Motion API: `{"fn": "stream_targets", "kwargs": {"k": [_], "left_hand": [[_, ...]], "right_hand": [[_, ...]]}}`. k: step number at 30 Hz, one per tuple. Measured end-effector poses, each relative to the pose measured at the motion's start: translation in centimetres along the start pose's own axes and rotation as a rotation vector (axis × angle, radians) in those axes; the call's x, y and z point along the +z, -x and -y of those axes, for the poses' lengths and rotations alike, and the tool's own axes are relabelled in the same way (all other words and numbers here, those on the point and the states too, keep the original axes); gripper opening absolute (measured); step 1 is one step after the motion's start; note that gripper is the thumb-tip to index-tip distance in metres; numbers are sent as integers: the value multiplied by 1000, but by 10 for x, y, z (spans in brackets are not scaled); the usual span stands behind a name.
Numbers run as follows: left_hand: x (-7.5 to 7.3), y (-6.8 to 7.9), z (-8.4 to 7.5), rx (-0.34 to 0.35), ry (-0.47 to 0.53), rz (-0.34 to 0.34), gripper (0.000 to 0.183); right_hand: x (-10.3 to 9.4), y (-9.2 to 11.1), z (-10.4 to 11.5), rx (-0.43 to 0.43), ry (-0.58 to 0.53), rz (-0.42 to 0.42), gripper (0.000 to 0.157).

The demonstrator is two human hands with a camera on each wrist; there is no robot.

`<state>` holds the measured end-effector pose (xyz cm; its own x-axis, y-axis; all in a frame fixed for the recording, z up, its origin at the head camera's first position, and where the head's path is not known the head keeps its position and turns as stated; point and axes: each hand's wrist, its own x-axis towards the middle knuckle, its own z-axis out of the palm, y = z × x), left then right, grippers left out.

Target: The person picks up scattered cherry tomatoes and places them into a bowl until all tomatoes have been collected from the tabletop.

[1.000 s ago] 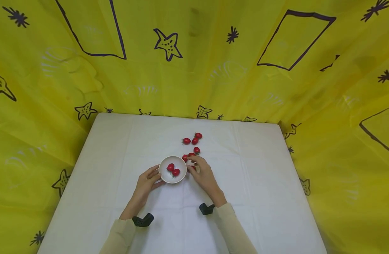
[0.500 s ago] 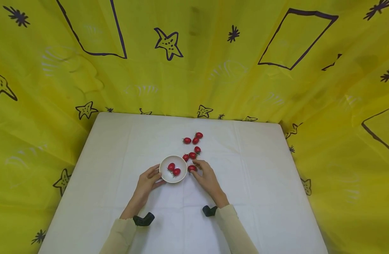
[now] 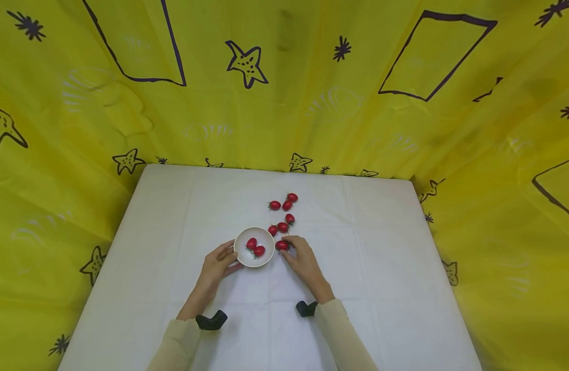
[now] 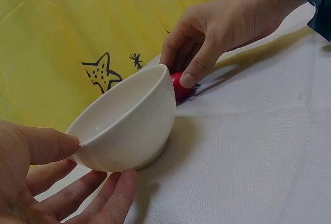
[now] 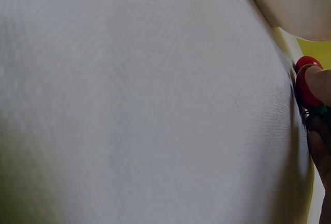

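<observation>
My left hand (image 3: pixel 215 265) holds a small white bowl (image 3: pixel 266 239) by its left side, with the thumb at the rim and the fingers against the underside in the left wrist view. Two cherry tomatoes (image 3: pixel 251 243) lie in the bowl. Just right of it, my right hand (image 3: pixel 305 262) pinches another cherry tomato (image 4: pixel 177 84) between thumb and fingers, low at the cloth. The right wrist view catches only the thumb and part of the fingers, with that red tomato (image 5: pixel 307 90) and its green stem end at the right edge.
Several loose cherry tomatoes (image 3: pixel 282 226) lie beyond the bowl and right hand, some close to the bowl's rim. A white cloth covers the table (image 3: pixel 382 268). A yellow patterned curtain (image 3: pixel 284 103) surrounds its back and sides.
My right hand has drawn slightly right, away from the bowl's rim, and the tomato at its fingertips shows more fully. My left hand keeps hold of the bowl in nearly the same place.
</observation>
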<state>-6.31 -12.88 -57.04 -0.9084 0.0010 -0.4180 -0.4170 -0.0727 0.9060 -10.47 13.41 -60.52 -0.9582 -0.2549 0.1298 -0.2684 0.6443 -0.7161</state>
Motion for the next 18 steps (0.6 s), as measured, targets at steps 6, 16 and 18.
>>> {"fn": "stream_targets", "kwargs": {"k": [6, 16, 18], "left_hand": [[0, 1, 0, 11, -6, 5, 50], [0, 1, 1, 21, -3, 9, 49], [-1, 0, 2, 22, 1, 10, 49]], "right_hand": [[0, 1, 0, 1, 11, -3, 38], [-3, 3, 2, 5, -7, -16, 39], [-5, 4, 4, -5, -9, -31, 40]]}}
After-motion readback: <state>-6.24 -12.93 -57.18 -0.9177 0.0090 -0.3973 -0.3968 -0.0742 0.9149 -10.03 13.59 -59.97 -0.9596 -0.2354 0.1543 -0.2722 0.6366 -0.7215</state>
